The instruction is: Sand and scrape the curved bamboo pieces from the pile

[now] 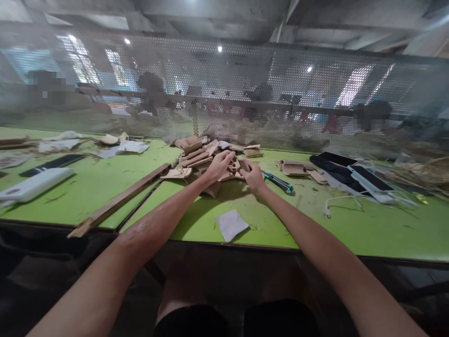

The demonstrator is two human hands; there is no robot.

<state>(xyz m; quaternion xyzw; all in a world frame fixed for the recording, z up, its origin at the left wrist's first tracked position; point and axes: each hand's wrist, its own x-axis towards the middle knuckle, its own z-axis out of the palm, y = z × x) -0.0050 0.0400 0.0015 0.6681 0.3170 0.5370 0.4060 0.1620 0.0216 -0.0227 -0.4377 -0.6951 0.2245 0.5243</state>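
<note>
A pile of curved, light-brown pieces [191,145], like split bamboo, lies on the green table in front of me. My left hand [221,166] reaches over the pile's near right side, its fingers bent and apart; no piece shows clearly in it. Close beside it, my right hand [251,175] has its thumb and fingers closed on a small bamboo piece [242,164]. Part of that piece is hidden by the fingers. Just right of this hand is a black and green utility knife [278,182]. Nearer to me lies a whitish square of cloth or paper [231,224].
A long wooden strip [121,199] slants across the left side. More curved pieces [296,167], a phone [372,178] and a white cable [343,199] lie right. A white flat-handled object [37,185] is far left. Behind stands a perforated metal screen [224,93], with people beyond.
</note>
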